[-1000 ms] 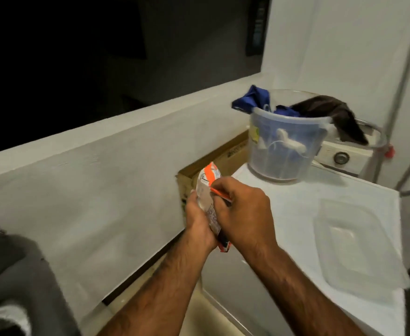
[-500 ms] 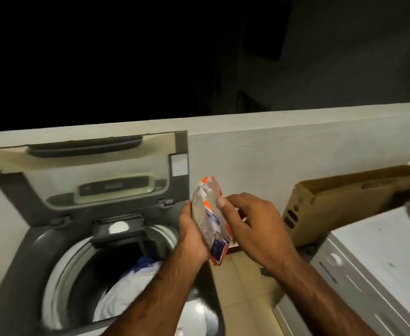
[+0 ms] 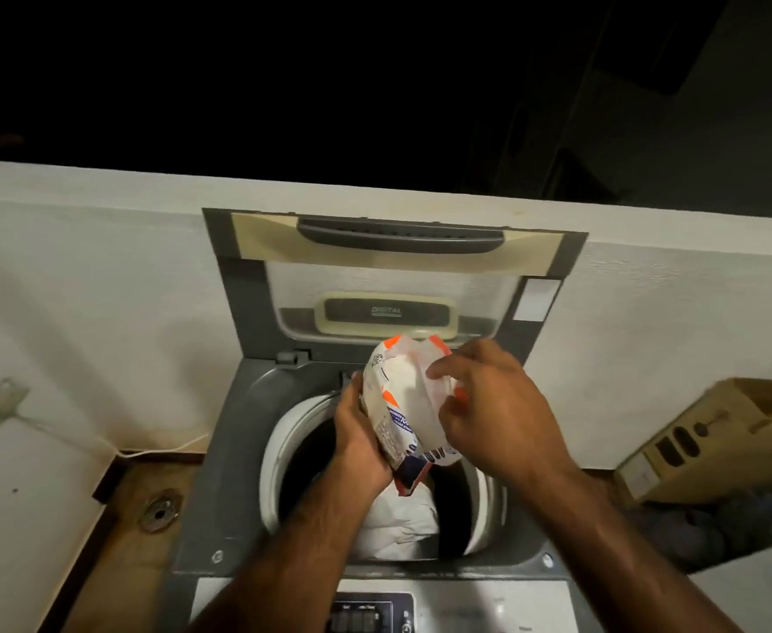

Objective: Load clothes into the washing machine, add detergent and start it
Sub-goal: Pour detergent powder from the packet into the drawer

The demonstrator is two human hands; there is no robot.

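Holding a white-and-orange plastic detergent pouch (image 3: 409, 404) over the drum of the grey top-loading washing machine (image 3: 238, 450), left hand (image 3: 360, 443) clamped on its side, right hand (image 3: 496, 406) fingers pinching the open mouth. White clothes (image 3: 398, 523) already inside, raised lid (image 3: 393, 276) clear. Left: pour detergent, close the lid, press the control panel (image 3: 366, 616). Brown cardboard box (image 3: 713, 445) sits right; nothing blocks.

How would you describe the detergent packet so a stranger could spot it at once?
Find the open grey top-loading washing machine against the white wall. Above its drum, both hands hold the detergent packet: left hand underneath, right hand at its open top. It alone is white plastic with orange corners.
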